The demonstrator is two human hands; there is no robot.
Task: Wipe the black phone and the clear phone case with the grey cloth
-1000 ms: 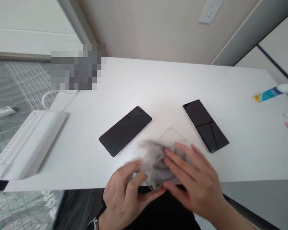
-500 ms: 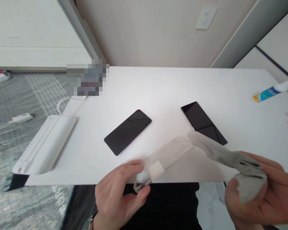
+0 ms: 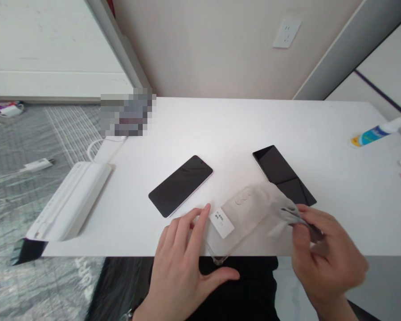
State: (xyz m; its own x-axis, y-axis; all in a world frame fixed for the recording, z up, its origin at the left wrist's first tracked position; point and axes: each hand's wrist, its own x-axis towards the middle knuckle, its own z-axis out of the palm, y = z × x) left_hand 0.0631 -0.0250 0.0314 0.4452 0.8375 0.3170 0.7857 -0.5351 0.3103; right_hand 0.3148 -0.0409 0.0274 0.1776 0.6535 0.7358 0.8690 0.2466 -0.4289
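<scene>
A beige wall (image 3: 203, 53) bearing a white power socket (image 3: 286, 33) is being met by a white desk (image 3: 227, 125), while a grey patterned floor (image 3: 26, 133) is being shown at left.

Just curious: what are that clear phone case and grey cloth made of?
The phone case looks like glossy clear plastic, since the table shows through it. The grey cloth looks like soft matte fabric, creased and bunched; its fibre is unclear.
</scene>
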